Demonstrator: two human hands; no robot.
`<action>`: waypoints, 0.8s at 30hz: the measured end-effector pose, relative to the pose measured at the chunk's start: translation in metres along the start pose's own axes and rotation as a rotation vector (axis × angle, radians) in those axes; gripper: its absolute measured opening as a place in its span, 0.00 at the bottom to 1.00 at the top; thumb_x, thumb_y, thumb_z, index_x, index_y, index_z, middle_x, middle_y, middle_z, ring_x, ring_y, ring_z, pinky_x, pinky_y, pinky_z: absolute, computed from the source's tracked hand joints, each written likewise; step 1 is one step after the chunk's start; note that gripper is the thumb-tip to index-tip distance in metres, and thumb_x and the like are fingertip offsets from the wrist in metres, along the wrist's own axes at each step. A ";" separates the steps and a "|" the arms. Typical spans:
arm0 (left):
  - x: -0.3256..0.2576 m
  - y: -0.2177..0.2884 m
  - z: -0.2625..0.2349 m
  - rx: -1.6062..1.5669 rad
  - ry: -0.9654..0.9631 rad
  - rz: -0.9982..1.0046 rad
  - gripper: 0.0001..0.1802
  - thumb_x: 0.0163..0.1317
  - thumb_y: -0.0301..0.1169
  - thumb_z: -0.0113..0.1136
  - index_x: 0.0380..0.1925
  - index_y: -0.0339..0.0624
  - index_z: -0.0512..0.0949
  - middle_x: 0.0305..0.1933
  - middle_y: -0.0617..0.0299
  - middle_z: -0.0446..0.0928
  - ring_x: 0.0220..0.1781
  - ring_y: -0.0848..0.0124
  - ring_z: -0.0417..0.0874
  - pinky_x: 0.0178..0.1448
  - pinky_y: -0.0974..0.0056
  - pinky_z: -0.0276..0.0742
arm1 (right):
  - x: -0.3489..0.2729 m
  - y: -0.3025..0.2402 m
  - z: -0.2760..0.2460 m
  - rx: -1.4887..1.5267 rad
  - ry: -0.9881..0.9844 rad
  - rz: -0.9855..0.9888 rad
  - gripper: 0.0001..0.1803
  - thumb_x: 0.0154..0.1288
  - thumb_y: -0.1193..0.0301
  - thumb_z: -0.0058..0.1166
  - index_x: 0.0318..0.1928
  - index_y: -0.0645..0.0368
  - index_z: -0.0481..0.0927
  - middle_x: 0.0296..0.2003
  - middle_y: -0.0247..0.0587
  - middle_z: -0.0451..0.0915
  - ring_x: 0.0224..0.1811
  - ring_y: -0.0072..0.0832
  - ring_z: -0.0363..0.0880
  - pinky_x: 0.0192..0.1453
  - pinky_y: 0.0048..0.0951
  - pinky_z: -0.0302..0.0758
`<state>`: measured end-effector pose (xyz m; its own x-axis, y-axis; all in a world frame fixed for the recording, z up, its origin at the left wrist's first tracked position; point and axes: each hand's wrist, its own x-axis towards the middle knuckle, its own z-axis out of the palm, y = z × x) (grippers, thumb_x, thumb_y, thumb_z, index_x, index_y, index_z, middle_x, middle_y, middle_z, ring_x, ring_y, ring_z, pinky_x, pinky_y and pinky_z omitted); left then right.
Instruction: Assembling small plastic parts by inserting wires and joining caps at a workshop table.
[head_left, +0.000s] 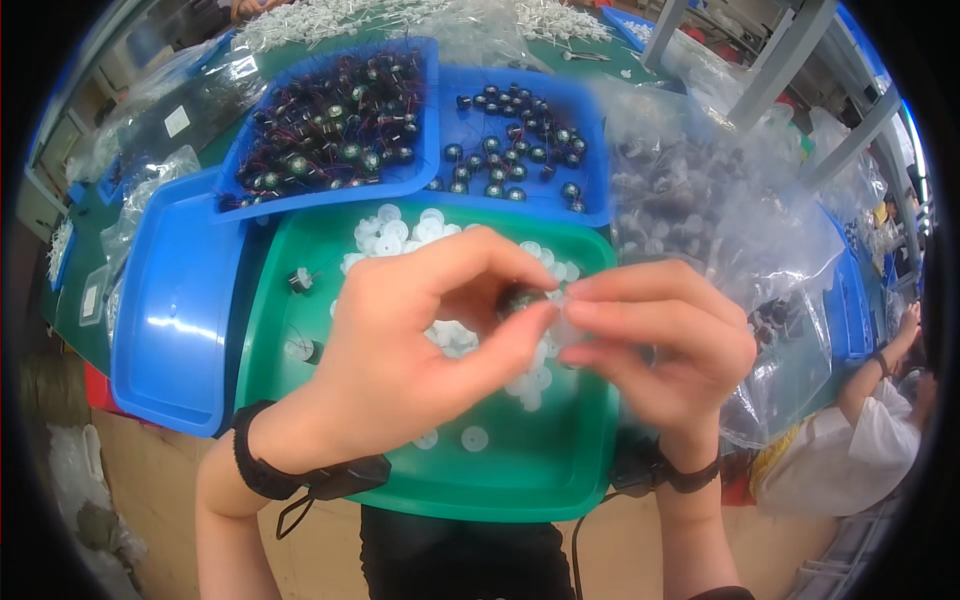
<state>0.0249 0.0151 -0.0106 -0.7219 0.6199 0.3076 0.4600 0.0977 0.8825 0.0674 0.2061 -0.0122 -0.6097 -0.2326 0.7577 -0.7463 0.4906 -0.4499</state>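
Over a green tray, my hands meet fingertip to fingertip. My left hand pinches a small dark round component, mostly hidden behind the fingers, between thumb and forefinger. Against it, my right hand pinches a translucent white plastic disc; whether the two parts touch or are joined I cannot tell. Loose white discs lie piled in the tray beneath my hands. Along the tray's left side rest a component with wires and another one with a white disc on it.
Behind stand a blue tray heaped with wired components and a second blue tray holding more. A blue tray sits at left. Clear plastic bags of parts lie at right, below metal posts. A person in white is at far right.
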 end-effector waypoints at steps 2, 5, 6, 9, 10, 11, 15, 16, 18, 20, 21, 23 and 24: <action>0.000 0.000 0.002 -0.249 0.020 -0.106 0.10 0.57 0.18 0.50 0.40 0.30 0.74 0.35 0.58 0.77 0.33 0.76 0.78 0.37 0.73 0.74 | -0.002 -0.001 -0.001 0.000 0.011 0.033 0.16 0.40 0.80 0.68 0.35 0.60 0.83 0.31 0.40 0.81 0.30 0.29 0.81 0.31 0.23 0.78; -0.003 0.002 0.002 -0.326 0.027 -0.081 0.10 0.58 0.18 0.49 0.40 0.30 0.74 0.35 0.58 0.77 0.33 0.76 0.78 0.37 0.73 0.75 | -0.005 -0.001 0.002 0.064 0.042 0.089 0.16 0.39 0.79 0.68 0.35 0.61 0.83 0.31 0.42 0.81 0.31 0.29 0.81 0.32 0.23 0.78; -0.003 0.003 0.002 -0.328 0.027 -0.083 0.10 0.58 0.18 0.49 0.40 0.30 0.74 0.35 0.58 0.77 0.33 0.76 0.78 0.37 0.73 0.75 | -0.005 -0.001 0.002 0.111 0.057 0.120 0.16 0.39 0.79 0.68 0.34 0.61 0.83 0.31 0.42 0.81 0.32 0.29 0.81 0.33 0.23 0.77; -0.004 0.004 0.000 -0.292 0.001 -0.127 0.10 0.58 0.18 0.49 0.40 0.30 0.73 0.35 0.58 0.77 0.33 0.76 0.79 0.38 0.73 0.75 | -0.007 -0.001 0.006 0.156 0.066 0.151 0.16 0.39 0.81 0.68 0.34 0.62 0.83 0.31 0.43 0.81 0.33 0.29 0.80 0.34 0.24 0.77; -0.005 0.003 0.000 -0.245 0.009 -0.100 0.10 0.58 0.18 0.50 0.40 0.30 0.74 0.35 0.58 0.77 0.33 0.76 0.79 0.38 0.73 0.75 | -0.008 -0.001 0.008 0.158 0.064 0.153 0.16 0.39 0.81 0.68 0.34 0.62 0.83 0.31 0.43 0.81 0.33 0.29 0.80 0.34 0.24 0.77; -0.005 0.002 0.000 -0.199 0.018 -0.073 0.10 0.57 0.18 0.50 0.40 0.30 0.74 0.34 0.58 0.77 0.33 0.76 0.80 0.38 0.73 0.76 | -0.009 -0.001 0.010 0.215 0.088 0.203 0.16 0.39 0.81 0.67 0.34 0.62 0.83 0.31 0.43 0.81 0.33 0.29 0.80 0.35 0.24 0.76; -0.006 0.008 0.002 -0.014 0.020 0.002 0.10 0.56 0.17 0.52 0.39 0.30 0.74 0.34 0.57 0.78 0.32 0.75 0.81 0.36 0.74 0.76 | -0.014 -0.003 0.007 0.254 0.086 0.255 0.15 0.47 0.71 0.66 0.35 0.68 0.80 0.33 0.47 0.78 0.35 0.30 0.76 0.37 0.24 0.71; -0.006 0.008 0.001 0.030 0.040 0.030 0.10 0.55 0.17 0.52 0.39 0.30 0.75 0.34 0.57 0.79 0.31 0.75 0.81 0.36 0.74 0.76 | -0.013 -0.003 0.006 0.256 0.083 0.256 0.15 0.47 0.71 0.66 0.35 0.68 0.80 0.33 0.47 0.78 0.35 0.30 0.76 0.37 0.24 0.71; -0.007 0.008 0.000 0.074 0.062 0.054 0.10 0.55 0.17 0.53 0.39 0.30 0.75 0.33 0.56 0.79 0.30 0.75 0.81 0.35 0.74 0.77 | -0.012 -0.005 0.006 0.185 0.072 0.219 0.18 0.49 0.66 0.66 0.35 0.67 0.80 0.33 0.47 0.77 0.34 0.29 0.76 0.37 0.24 0.70; -0.008 0.008 0.000 0.100 0.065 0.068 0.11 0.54 0.16 0.53 0.39 0.30 0.76 0.34 0.56 0.79 0.30 0.74 0.81 0.34 0.74 0.76 | -0.013 -0.005 0.008 0.199 0.089 0.224 0.18 0.49 0.64 0.66 0.35 0.67 0.80 0.33 0.46 0.77 0.34 0.29 0.75 0.36 0.23 0.70; -0.008 0.008 0.000 0.098 0.066 0.067 0.11 0.54 0.16 0.53 0.39 0.30 0.76 0.34 0.56 0.79 0.30 0.74 0.81 0.34 0.74 0.76 | -0.014 -0.005 0.008 0.210 0.108 0.229 0.19 0.50 0.62 0.66 0.35 0.66 0.80 0.33 0.45 0.77 0.34 0.29 0.75 0.36 0.23 0.70; -0.009 0.009 -0.001 0.110 0.046 0.051 0.11 0.54 0.19 0.57 0.40 0.30 0.76 0.34 0.55 0.79 0.30 0.74 0.81 0.35 0.73 0.77 | -0.013 -0.005 0.008 0.203 0.098 0.201 0.19 0.50 0.62 0.65 0.35 0.65 0.80 0.33 0.45 0.77 0.34 0.29 0.75 0.37 0.23 0.70; -0.009 0.011 -0.002 0.109 0.045 0.051 0.11 0.54 0.19 0.57 0.40 0.30 0.76 0.34 0.55 0.79 0.30 0.74 0.81 0.35 0.73 0.77 | -0.013 -0.005 0.007 0.196 0.091 0.172 0.19 0.51 0.61 0.65 0.35 0.65 0.80 0.33 0.45 0.76 0.34 0.29 0.75 0.37 0.24 0.70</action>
<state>0.0356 0.0091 -0.0030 -0.7179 0.5904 0.3688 0.5482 0.1529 0.8223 0.0776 0.2007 -0.0233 -0.7121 -0.0792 0.6976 -0.6765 0.3428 -0.6517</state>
